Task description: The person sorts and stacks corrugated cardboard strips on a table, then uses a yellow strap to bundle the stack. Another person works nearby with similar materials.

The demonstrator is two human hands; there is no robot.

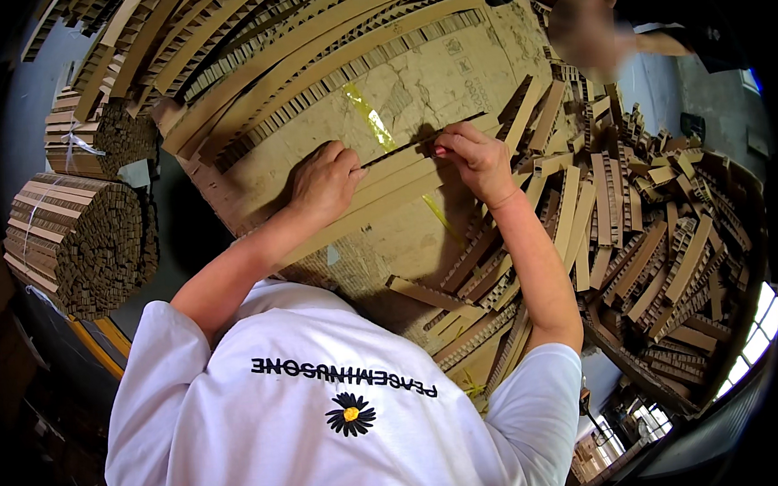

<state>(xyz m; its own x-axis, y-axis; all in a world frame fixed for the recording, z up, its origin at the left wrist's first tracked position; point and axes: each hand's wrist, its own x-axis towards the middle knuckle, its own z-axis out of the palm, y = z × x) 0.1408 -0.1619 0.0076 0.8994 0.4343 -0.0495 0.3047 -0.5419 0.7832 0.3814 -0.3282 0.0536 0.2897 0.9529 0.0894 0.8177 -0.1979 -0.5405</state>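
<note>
In the head view, the step in hand is judged to be the handling of one long cardboard strip (395, 183), which is kept under control at its far side by both hands above the worktop (271, 177). For the next move, it seems to be called for that the strip is steadied by the left hand (326, 185), while its edge is pulled or separated with care by the right hand (476, 161), so that the cardboard is not bent or torn. The strip is laid obliquely, from the near left part of the worktop toward its right edge, and the grip is placed along its far long edge, with a bare length of cardboard left between the hands. By the right hand, thumb and forefinger are brought together, and the edge appears to be pinched between them. By the left hand, curled fingers are set at the same edge, but whether the strip is clamped there or only pressed cannot be told. Toward the far edge of the worktop, long honeycomb strips (345, 69) are laid side by side; along the right edge, short cardboard pieces (572, 209) are heaped, near the right forearm.
</note>
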